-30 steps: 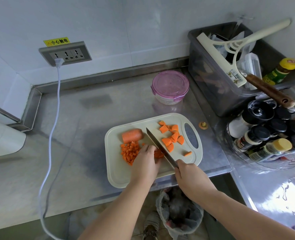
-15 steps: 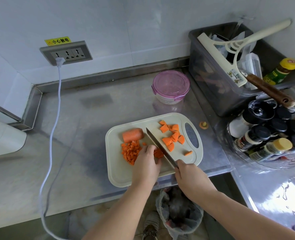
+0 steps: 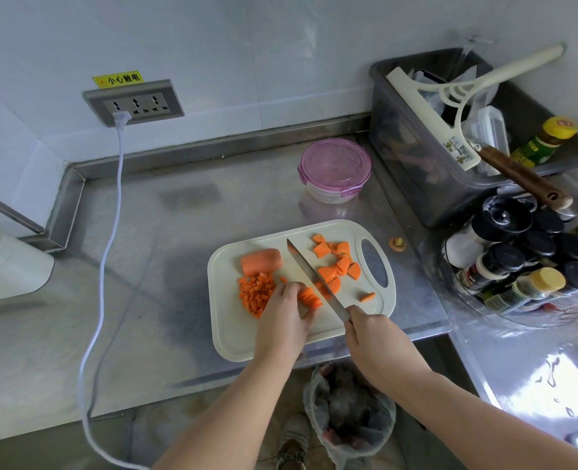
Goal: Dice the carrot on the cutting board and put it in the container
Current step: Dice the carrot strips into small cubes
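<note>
Carrot dicing: where everything sits

Your right hand (image 3: 372,337) is wrapped round the handle of the knife (image 3: 311,276). The blade runs diagonally across the cutting board (image 3: 233,334), tip pointing away from you. Your left hand (image 3: 282,320) sits just left of the blade, fingers curled down over a sliced carrot piece (image 3: 309,296), pinning it to the board right next to the steel.

Left of that hand there's a diced pile (image 3: 256,293) of little cubes, and just beyond it an uncut carrot stub (image 3: 261,261) lying on its side. On the other side of the blade you've got bigger chunks (image 3: 338,266) scattered toward the board's handle slot, plus one stray sliver (image 3: 367,296) nearer the front edge.

The container (image 3: 335,164) is at the back of the bench (image 3: 165,266), well apart from the board, with its pink lid on. Can't tell what's inside. Just off the board's right edge, a carrot end (image 3: 397,243) sits on the bench.

Further right there's a grey bin (image 3: 416,171) with a squeegee (image 3: 426,106) sticking out, and a cluster of spice bottles (image 3: 518,266). A white cord (image 3: 111,232) runs from the wall socket (image 3: 133,103) down over the front of the bench.
</note>
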`<state>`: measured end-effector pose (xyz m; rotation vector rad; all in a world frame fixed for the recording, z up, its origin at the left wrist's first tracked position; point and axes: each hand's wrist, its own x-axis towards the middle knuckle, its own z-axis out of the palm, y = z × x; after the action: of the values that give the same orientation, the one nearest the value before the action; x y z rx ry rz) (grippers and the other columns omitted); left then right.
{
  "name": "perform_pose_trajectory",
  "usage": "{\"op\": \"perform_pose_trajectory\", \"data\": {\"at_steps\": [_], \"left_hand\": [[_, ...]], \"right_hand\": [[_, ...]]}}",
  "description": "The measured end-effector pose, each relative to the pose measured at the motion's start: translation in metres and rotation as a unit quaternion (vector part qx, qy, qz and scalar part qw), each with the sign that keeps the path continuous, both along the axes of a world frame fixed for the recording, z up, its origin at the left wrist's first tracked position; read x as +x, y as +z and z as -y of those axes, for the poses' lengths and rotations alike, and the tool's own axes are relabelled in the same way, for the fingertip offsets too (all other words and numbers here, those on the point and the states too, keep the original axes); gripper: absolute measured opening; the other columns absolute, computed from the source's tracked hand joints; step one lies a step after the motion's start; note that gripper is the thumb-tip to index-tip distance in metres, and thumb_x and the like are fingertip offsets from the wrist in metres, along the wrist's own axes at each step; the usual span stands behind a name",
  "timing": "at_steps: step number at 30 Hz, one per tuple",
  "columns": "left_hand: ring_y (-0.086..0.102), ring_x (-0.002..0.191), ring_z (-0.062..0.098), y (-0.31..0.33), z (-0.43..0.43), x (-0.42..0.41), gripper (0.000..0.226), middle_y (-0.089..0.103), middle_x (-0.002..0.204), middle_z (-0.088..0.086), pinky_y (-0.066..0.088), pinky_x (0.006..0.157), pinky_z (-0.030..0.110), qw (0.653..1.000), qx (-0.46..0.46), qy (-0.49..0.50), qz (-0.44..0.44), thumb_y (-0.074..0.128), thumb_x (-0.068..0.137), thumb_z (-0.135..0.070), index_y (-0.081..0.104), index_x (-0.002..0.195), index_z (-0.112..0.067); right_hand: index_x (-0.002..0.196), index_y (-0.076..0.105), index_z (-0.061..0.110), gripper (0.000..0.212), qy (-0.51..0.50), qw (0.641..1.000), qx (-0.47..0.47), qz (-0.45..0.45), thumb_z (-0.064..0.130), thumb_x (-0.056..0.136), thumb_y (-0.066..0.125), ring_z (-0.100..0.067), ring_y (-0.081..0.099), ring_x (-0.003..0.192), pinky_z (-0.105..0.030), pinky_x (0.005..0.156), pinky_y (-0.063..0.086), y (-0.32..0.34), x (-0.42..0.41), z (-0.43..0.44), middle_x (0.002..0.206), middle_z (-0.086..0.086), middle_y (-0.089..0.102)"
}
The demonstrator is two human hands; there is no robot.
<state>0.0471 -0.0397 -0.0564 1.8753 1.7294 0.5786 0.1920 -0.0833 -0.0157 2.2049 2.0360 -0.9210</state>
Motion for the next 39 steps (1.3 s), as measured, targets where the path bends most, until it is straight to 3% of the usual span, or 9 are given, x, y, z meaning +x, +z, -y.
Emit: {"op": "perform_pose_trajectory", "data": {"at_steps": [8, 14, 18, 24, 29, 36, 39], "left_hand": [[0.054, 0.116, 0.015, 0.003, 0.002, -0.004, 0.040, 0.054, 0.122, -0.005, 0.045, 0.090, 0.021, 0.999, -0.012, -0.027, -0.014, 0.073, 0.081, -0.025, 0.055, 0.116, -0.018], [0.056, 0.100, 0.014, 0.006, 0.000, 0.000, 0.032, 0.051, 0.111, -0.006, 0.039, 0.071, 0.017, 0.999, -0.005, -0.009, -0.036, 0.070, 0.083, -0.033, 0.054, 0.108, -0.020], [0.056, 0.096, 0.015, 0.003, 0.000, 0.003, 0.031, 0.051, 0.110, -0.006, 0.041, 0.066, 0.019, 0.999, -0.001, 0.001, -0.041, 0.069, 0.083, -0.034, 0.052, 0.105, -0.020], [0.055, 0.105, 0.015, 0.002, -0.004, 0.004, 0.033, 0.056, 0.113, -0.002, 0.046, 0.076, 0.021, 0.999, -0.010, 0.006, -0.038, 0.068, 0.085, -0.027, 0.052, 0.112, -0.016], [0.054, 0.108, 0.017, 0.000, -0.003, 0.005, 0.034, 0.053, 0.115, -0.003, 0.046, 0.079, 0.023, 0.999, -0.019, 0.000, -0.040, 0.066, 0.084, -0.024, 0.051, 0.114, -0.017], [0.048, 0.117, 0.019, -0.002, -0.005, 0.013, 0.044, 0.052, 0.122, 0.000, 0.047, 0.086, 0.028, 0.997, -0.019, 0.014, -0.076, 0.064, 0.085, -0.030, 0.046, 0.123, -0.018], [0.048, 0.116, 0.019, -0.003, -0.004, 0.014, 0.043, 0.053, 0.121, 0.001, 0.046, 0.087, 0.027, 0.997, -0.015, 0.017, -0.070, 0.065, 0.085, -0.027, 0.047, 0.122, -0.017]], "right_hand": [[0.109, 0.049, 0.016, 0.019, -0.004, 1.000, -0.014, 0.002, 0.025, 0.103, 0.033, -0.018, 0.063, 0.066, -0.037, 0.061, 0.053, 0.002, -0.004, 0.010, 0.078, -0.001, 0.061], [0.105, 0.046, 0.015, 0.015, -0.010, 1.000, -0.008, 0.008, 0.022, 0.103, 0.032, -0.017, 0.052, 0.059, -0.027, 0.047, 0.035, 0.003, 0.001, 0.009, 0.072, 0.000, 0.054], [0.104, 0.045, 0.017, 0.016, -0.013, 1.000, -0.012, 0.008, 0.023, 0.103, 0.031, -0.018, 0.056, 0.062, -0.031, 0.053, 0.043, 0.003, 0.001, 0.008, 0.074, -0.001, 0.056], [0.110, 0.048, 0.018, 0.020, -0.014, 1.000, -0.013, -0.001, 0.026, 0.103, 0.031, -0.017, 0.062, 0.069, -0.037, 0.067, 0.056, 0.004, 0.001, 0.009, 0.082, -0.001, 0.062], [0.100, 0.044, 0.019, 0.016, -0.015, 1.000, -0.009, 0.000, 0.024, 0.103, 0.029, -0.019, 0.059, 0.067, -0.032, 0.057, 0.046, 0.002, 0.003, 0.011, 0.077, -0.001, 0.057], [0.110, 0.048, 0.016, 0.022, -0.020, 1.000, -0.016, -0.002, 0.025, 0.104, 0.029, -0.017, 0.060, 0.069, -0.033, 0.062, 0.051, 0.004, 0.002, 0.009, 0.081, -0.001, 0.059], [0.099, 0.042, 0.019, 0.014, -0.015, 1.000, -0.014, -0.002, 0.024, 0.103, 0.030, -0.016, 0.054, 0.065, -0.027, 0.054, 0.040, 0.004, 0.004, 0.008, 0.076, 0.000, 0.054]]}}
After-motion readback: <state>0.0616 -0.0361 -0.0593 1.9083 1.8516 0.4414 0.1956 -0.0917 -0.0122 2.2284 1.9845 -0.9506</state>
